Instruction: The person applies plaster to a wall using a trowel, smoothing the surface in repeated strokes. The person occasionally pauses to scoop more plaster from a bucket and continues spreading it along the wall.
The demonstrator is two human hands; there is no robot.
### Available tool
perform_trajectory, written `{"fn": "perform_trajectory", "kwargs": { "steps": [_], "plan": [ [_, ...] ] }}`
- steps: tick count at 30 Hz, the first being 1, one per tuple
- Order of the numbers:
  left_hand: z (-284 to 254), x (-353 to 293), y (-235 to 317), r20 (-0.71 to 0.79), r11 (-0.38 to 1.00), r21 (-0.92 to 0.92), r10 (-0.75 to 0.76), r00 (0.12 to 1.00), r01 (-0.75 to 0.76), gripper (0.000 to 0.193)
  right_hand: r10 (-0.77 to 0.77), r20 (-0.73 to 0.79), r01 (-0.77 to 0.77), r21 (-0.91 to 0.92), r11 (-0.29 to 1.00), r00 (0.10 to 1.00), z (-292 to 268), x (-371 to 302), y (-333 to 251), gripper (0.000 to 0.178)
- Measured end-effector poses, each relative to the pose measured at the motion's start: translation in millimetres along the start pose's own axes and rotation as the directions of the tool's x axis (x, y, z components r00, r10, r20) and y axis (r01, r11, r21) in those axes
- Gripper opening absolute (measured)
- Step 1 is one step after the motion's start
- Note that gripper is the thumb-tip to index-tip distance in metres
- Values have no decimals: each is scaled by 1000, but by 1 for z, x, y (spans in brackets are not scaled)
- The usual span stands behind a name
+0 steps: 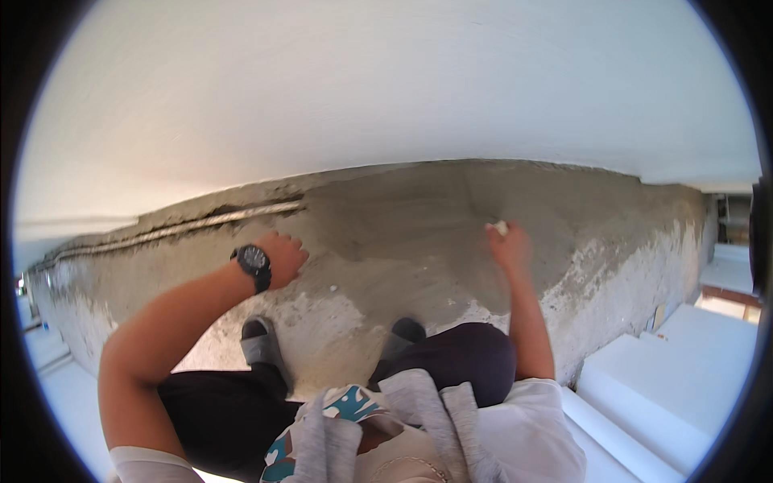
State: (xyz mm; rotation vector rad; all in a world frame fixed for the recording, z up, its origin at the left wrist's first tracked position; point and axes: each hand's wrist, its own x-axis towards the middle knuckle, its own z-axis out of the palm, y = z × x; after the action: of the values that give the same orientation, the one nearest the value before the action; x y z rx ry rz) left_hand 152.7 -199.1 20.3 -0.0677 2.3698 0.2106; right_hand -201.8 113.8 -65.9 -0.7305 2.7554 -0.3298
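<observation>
My right hand (512, 248) is closed around a small pale, blunt-ended piece (501, 228), perhaps a handle end. The rest of it is hidden or blends into the grey below. Under that hand spreads wet grey mortar (403, 205), smoothed in broad sweeps along the foot of the wall. My left hand (282, 259), with a black watch (253, 266) on its wrist, is over the mortar's left part. Its fingers look loosely curled, and I see nothing in them. Near its knuckles ends a thin pale pipe or strip (241, 213) that runs left along the wall.
A smooth white wall (386, 88) rises ahead. My feet in grey sandals (262, 346) stand on rough, patchy concrete (318, 322). White blocks or steps (668, 386) are at the lower right, with a pale ledge (48, 350) at the far left.
</observation>
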Motion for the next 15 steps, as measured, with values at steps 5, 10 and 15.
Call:
{"fn": "perform_trajectory", "kwargs": {
  "steps": [5,10,15],
  "plan": [
    [-8,-35,-41,-74,997,-6,-73,995,73,40,226,239,-259,117,959,944,-2,11,33,58],
    [17,-26,-61,-85,978,-207,-37,996,18,45,191,-81,-192,-12,981,978,46,13,47,49],
    [57,2,-82,-26,977,-195,85,996,-88,50,317,58,-322,88,943,946,80,-14,6,52]
  ]
}}
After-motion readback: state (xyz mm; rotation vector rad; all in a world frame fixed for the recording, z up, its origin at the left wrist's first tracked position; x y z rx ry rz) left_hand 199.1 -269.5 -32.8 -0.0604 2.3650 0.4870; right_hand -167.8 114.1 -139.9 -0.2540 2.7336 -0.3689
